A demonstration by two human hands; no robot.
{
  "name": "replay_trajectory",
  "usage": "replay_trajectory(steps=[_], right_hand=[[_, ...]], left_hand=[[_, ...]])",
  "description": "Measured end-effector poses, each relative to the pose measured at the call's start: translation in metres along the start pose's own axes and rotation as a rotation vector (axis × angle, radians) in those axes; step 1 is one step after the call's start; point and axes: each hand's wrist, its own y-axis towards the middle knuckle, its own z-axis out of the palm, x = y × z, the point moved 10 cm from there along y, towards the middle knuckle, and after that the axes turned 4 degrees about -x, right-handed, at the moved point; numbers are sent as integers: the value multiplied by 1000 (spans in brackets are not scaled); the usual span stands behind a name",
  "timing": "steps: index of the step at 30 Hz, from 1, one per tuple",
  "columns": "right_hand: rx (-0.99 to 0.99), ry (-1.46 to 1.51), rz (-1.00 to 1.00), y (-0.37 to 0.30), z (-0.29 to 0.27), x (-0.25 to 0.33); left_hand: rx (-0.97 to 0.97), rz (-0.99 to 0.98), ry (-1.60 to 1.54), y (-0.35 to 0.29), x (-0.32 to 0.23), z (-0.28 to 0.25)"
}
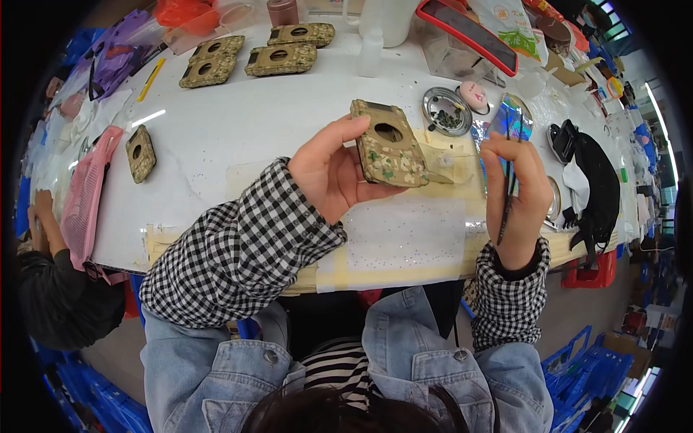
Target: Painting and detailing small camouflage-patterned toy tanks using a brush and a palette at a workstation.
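My left hand (328,169) is closed round a camouflage toy tank hull (393,151), tilted above the table, its round opening showing. To its right, my right hand (523,187) grips slim dark tweezers (507,187), with two thin prongs pointing away from me. They are apart from the hull. Beyond the hands, a round metal dish (447,99) holds small dark green bits, and a shiny disc (514,115) lies beside it. More hulls of the same pattern lie at the back, such as one hull (281,60), and a single hull (141,154) lies at the left.
White paper (404,245) with yellow tape covers the table's near edge. A red-cased phone (473,36) leans over a clear box at the back right. A pink mesh pouch (90,195), a yellow pen (151,79) and a black bag (595,180) lie around. Another person's arm (50,224) is at far left.
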Motion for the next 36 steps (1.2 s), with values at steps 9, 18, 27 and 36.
replay_trajectory(steps=[9, 18, 27, 36], right_hand=[[155, -29, -29, -14, 1, -2], [496, 602, 597, -94, -5, -29], [362, 910, 877, -128, 22, -37], [482, 791, 843, -127, 32, -37]], left_hand=[[-52, 64, 37, 1, -7, -5], [-53, 64, 84, 0, -6, -4], [-20, 73, 78, 4, -5, -5], [-31, 74, 80, 2, -6, -4]])
